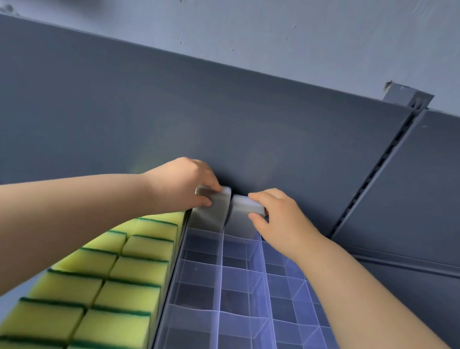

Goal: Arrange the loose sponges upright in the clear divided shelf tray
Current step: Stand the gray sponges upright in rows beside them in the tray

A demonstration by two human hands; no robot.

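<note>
Head view, nearest first: the clear divided tray (pixel 220 289) runs away from the camera, with rows of yellow-green sponges (pixel 124 271) packed upright just beside it on the left. In its rearmost row, two grey-white sponges stand upright side by side against the shelf back panel (pixel 173 109). The left hand (pixel 181 180) pinches the top of the left sponge (pixel 212 215), thumb on the near face and fingers curled over the far edge. The right hand (pixel 281 215) pinches the right sponge (pixel 241 222) the same way.
</note>
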